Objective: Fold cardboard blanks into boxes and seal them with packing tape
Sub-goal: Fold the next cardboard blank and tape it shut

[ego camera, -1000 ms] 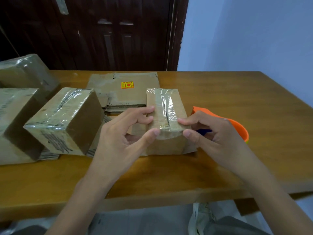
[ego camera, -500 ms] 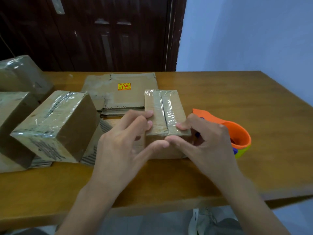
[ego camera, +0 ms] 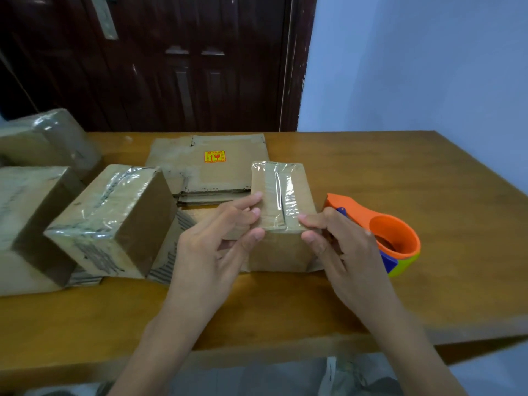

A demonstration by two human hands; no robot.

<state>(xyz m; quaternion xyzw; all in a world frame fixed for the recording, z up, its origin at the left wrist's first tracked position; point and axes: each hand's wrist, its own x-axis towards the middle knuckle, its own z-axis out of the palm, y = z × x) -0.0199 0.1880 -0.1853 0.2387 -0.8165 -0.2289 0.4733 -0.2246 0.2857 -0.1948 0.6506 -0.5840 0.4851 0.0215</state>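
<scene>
Two hands work at the middle of a wide brown wooden surface (ego camera: pixel 400 172): the left hand (ego camera: pixel 211 247) holds the near left edge of a small brown cardboard box with clear tape along its top seam (ego camera: pixel 281 241), fingers on the top and thumb on the front face, while the right hand (ego camera: pixel 340 247) pinches the near right corner where the tape turns over the edge. Out past the left hand sit larger tape-wrapped cardboard boxes (ego camera: pixel 111 221), and beyond both hands lies a flat stack of brown cardboard blanks with a yellow sticker (ego camera: pixel 211 172). Just past the right hand rests an orange tape dispenser (ego camera: pixel 391 238). The tape over the seam looks wrinkled and, by my reading, may lift or trap creases if pressed unevenly; a hard squeeze could buckle the flaps. The box's far end and underside are hidden, so whether they are sealed cannot be told, and the leftmost boxes are cut off.
</scene>
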